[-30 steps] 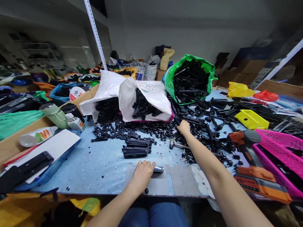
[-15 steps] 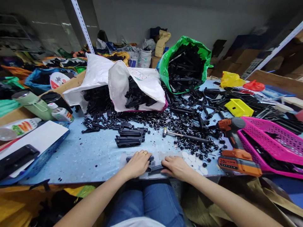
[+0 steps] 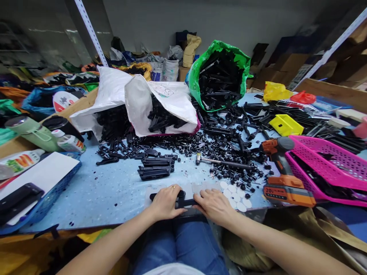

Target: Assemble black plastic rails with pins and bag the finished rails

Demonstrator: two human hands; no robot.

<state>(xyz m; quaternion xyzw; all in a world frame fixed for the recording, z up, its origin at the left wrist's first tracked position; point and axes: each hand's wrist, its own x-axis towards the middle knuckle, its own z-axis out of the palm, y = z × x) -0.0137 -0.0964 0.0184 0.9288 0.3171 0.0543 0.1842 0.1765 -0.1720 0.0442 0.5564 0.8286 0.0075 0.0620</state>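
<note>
A black plastic part [image 3: 187, 203] lies at the table's front edge between my two hands. My left hand [image 3: 168, 202] is closed on its left end, thumb toward me and fingers on the far side. The fingers of my right hand [image 3: 212, 203] are wrapped round its right end. Beneath my hands a clear flat sheet [image 3: 197, 187] rests on the table. Several long black parts [image 3: 156, 172] sit stacked just beyond my left hand. Round white discs [image 3: 233, 196] lie to the right of my right hand.
A hammer [image 3: 223, 162] lies among small black parts and screws. An orange drill [image 3: 286, 189] and a pink basket [image 3: 304, 183] are at the right. White sacks [image 3: 177, 101] and a green bag [image 3: 195, 84] stand behind. Bottles [image 3: 69, 141] and a blue tray [image 3: 61, 183] occupy the left.
The black part between my hands has turned more level. My left thumb has come round to its near side. The whole view has shifted slightly.
</note>
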